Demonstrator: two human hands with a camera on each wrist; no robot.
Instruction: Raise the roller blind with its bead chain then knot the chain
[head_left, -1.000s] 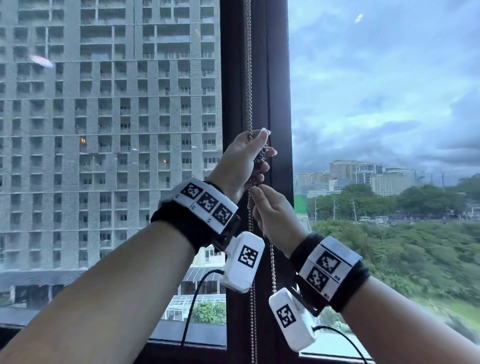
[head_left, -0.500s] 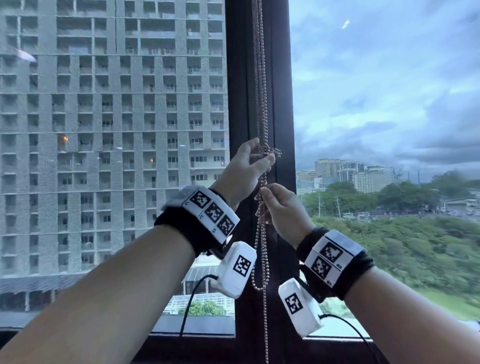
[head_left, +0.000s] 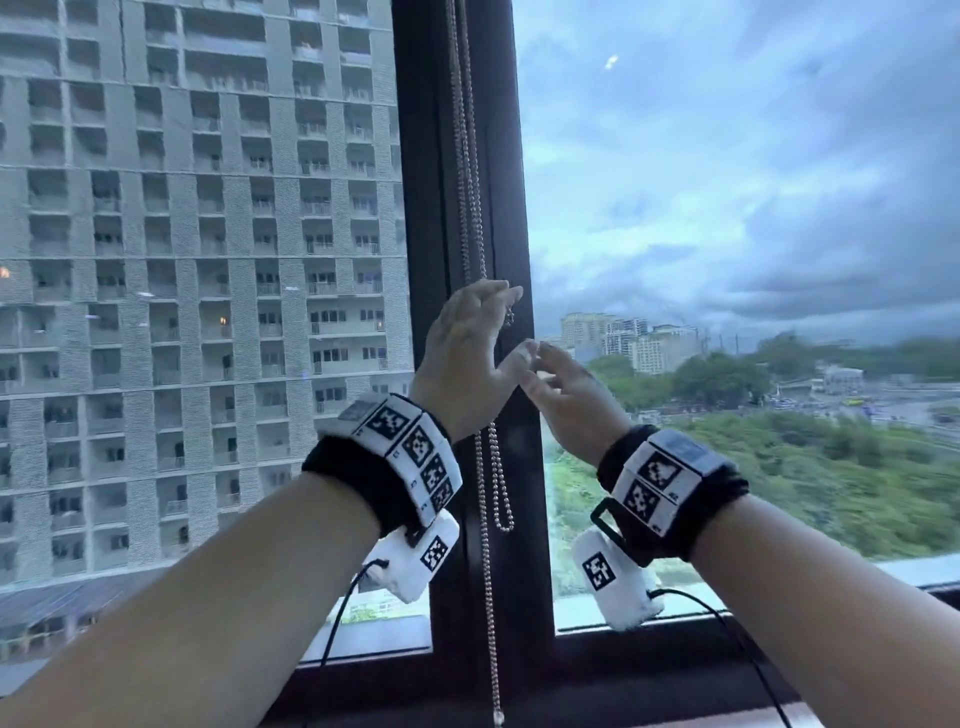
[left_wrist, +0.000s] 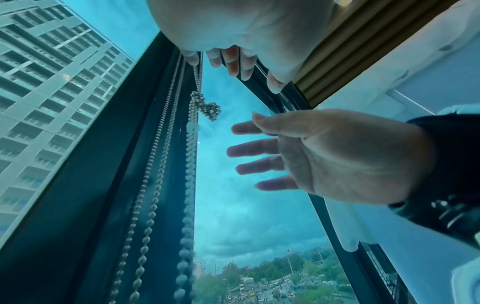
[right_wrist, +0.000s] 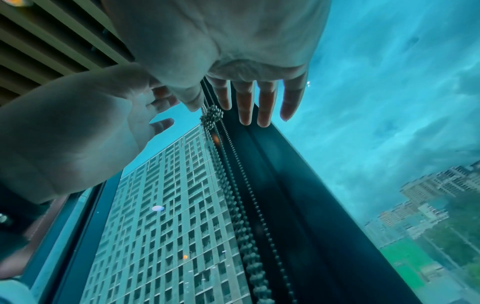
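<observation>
Head view showed I'd just let go: both my left hand (head_left: 470, 353) and right hand (head_left: 569, 395) were spread wide, holding nothing, and the knot (left_wrist: 206, 106) hung in the chain (head_left: 485, 499) against the window frame (head_left: 431, 218), so pretty much done.

Nothing readable here, honestly. No words, brand names or numbers show in any of the three views. The only sign-like things are the black-and-white square code markers on the wristbands (head_left: 410, 452) and on the little white camera housings (head_left: 415, 561) hanging just under those wristbands, and they're patterns, not text. There are tiny dark specks beside the markers on the bands, too small and blurry to make out. The tower block (head_left: 197, 260) behind the wristbands carries no lettering I can read.
</observation>
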